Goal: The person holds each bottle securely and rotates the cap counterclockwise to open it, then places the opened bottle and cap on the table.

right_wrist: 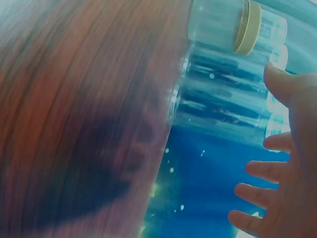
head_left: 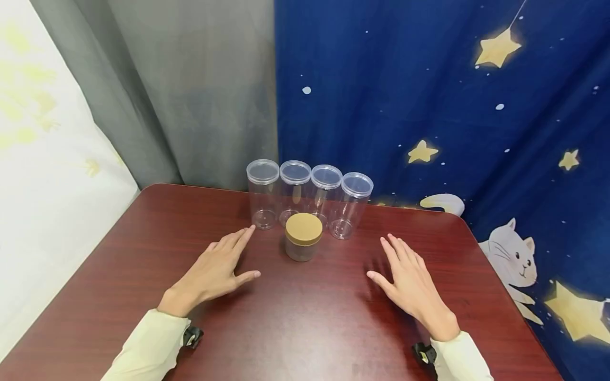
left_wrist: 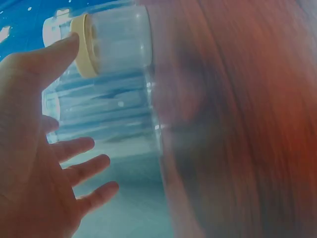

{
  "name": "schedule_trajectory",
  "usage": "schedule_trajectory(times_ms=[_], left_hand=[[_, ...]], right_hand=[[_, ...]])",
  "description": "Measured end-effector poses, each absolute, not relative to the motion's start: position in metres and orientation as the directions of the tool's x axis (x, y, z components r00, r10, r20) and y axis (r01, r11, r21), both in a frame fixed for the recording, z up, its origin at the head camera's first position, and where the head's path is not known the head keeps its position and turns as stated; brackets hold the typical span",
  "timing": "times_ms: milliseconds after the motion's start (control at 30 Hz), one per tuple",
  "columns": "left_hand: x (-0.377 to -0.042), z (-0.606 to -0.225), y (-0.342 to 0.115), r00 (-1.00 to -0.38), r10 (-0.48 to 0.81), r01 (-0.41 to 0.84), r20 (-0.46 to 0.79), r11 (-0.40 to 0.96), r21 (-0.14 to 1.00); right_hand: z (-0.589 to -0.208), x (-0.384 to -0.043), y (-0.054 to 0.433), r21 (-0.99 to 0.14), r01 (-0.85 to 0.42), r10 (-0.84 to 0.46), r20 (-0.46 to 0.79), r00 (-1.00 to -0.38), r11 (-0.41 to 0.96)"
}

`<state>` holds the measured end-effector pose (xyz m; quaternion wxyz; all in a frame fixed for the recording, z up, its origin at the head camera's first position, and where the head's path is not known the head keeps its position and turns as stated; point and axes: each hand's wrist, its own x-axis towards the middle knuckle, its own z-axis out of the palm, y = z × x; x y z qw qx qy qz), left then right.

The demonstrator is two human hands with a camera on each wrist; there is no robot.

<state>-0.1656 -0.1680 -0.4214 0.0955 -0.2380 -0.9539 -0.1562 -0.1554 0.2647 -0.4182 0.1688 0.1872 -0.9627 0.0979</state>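
Note:
Several tall clear plastic jars with translucent lids stand in a row at the back of the table, among them a leftmost jar (head_left: 263, 198) and a rightmost jar (head_left: 350, 209). In front of the row sits a short clear jar with a gold lid (head_left: 304, 230). My left hand (head_left: 212, 272) is over the table left of the short jar, its fingers extended and holding nothing. To the right, my right hand (head_left: 410, 280) hovers with straight fingers, apart from the jars. Both wrist views show the short jar (left_wrist: 119, 37) (right_wrist: 218, 25) beyond the thumb.
The dark red wooden table (head_left: 295, 328) has its back edge just behind the tall jars. Behind it hang a grey curtain (head_left: 205, 95) and a blue star-patterned curtain (head_left: 381, 95). A white patterned cloth (head_left: 52, 174) hangs on the left.

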Motion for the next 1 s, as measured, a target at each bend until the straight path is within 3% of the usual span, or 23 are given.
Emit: schedule_trajectory(times_ms=[500,1000], left_hand=[[-0.182,-0.435,-0.115,-0.892,0.373,0.445,0.255,0.821,0.357],[-0.208,-0.445,-0.061,-0.982,0.123,0.188,0.143,0.715,0.674]], right_hand=[[-0.416,-0.160,0.240,-0.126,-0.422,-0.357,0.353,-0.865,0.898],[-0.414,-0.168,0.214,-0.189,-0.438,-0.353,0.360,-0.864,0.879]])
